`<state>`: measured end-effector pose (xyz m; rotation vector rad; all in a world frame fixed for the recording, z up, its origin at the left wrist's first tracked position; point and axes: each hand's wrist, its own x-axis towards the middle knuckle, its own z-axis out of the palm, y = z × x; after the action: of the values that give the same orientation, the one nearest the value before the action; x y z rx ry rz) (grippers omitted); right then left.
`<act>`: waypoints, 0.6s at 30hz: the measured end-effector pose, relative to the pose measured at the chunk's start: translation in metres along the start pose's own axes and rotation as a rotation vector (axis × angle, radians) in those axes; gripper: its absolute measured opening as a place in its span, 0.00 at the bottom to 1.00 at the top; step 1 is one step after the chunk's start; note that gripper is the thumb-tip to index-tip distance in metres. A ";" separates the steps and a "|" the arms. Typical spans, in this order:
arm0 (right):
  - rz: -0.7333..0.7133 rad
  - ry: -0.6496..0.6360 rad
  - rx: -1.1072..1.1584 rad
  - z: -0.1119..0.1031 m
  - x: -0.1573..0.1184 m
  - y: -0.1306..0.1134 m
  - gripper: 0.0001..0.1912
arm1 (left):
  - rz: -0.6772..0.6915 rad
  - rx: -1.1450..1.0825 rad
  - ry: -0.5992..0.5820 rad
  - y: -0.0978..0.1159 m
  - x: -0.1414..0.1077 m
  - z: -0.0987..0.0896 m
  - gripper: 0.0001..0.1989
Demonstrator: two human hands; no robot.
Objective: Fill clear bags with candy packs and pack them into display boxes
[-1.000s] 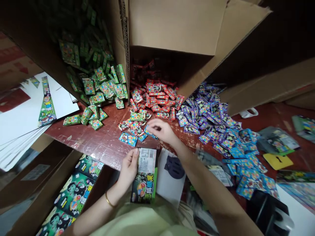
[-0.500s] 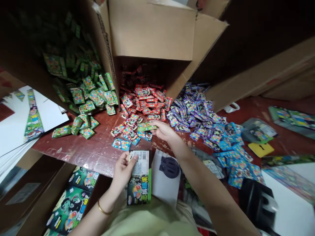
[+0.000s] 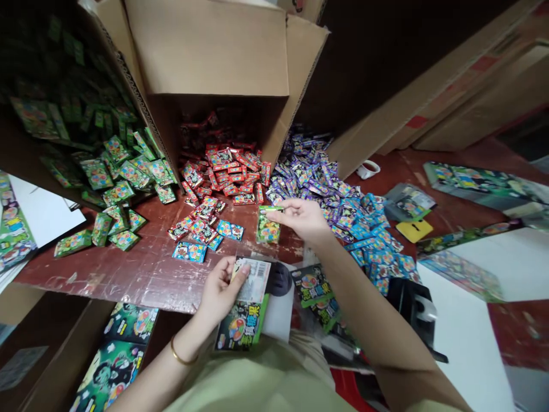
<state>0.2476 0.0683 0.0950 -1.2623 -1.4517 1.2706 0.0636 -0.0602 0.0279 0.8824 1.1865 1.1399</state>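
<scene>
My left hand point(image 3: 223, 289) grips the edge of a black and green printed bag point(image 3: 240, 326), thumb on top near its white barcode label. Farther forward, my right hand point(image 3: 304, 220) pinches the top of a small green candy packet point(image 3: 269, 227), which hangs with its broad face toward me. Left of that packet, blue candy packets point(image 3: 189, 252) lie beside a small group of red candy packets point(image 3: 201, 226). A grey-white board with a dark round part point(image 3: 281, 280) shows beside the bag, partly hidden by it.
Cardboard boxes spill green packets point(image 3: 132, 171), red packets point(image 3: 231, 171) and purple packets point(image 3: 304, 177) onto the red table point(image 3: 141, 263). Blue packets point(image 3: 381, 252) pile at right, near a black device point(image 3: 414, 315), a yellow tag point(image 3: 414, 230) and a white cup point(image 3: 368, 169). More printed bags point(image 3: 313, 286) lie under my right forearm.
My right hand has carried the green packet rightward, away from the red and blue packets, and its broad face now shows. My left hand keeps the bag. The view has swung right.
</scene>
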 end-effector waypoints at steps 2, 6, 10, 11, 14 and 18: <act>-0.127 0.006 0.032 0.005 0.002 0.004 0.14 | -0.007 0.021 -0.006 -0.001 -0.002 0.001 0.16; -0.059 -0.256 0.114 0.015 -0.001 0.010 0.12 | -0.026 0.018 0.008 0.000 -0.007 0.001 0.18; -0.019 -0.454 -0.016 0.018 -0.006 0.015 0.21 | -0.056 0.004 0.032 -0.001 -0.013 -0.002 0.19; -0.036 -0.489 -0.037 0.018 -0.007 0.017 0.24 | -0.060 0.004 0.030 -0.002 -0.014 -0.003 0.19; -0.101 -0.473 -0.032 0.021 -0.012 0.025 0.22 | -0.060 -0.004 0.027 -0.005 -0.016 -0.006 0.19; -0.166 -0.448 0.068 0.026 -0.027 0.044 0.10 | -0.047 -0.009 0.065 -0.007 -0.017 -0.011 0.17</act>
<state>0.2341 0.0371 0.0480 -0.8214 -1.7648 1.5374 0.0540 -0.0787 0.0232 0.8121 1.2477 1.1426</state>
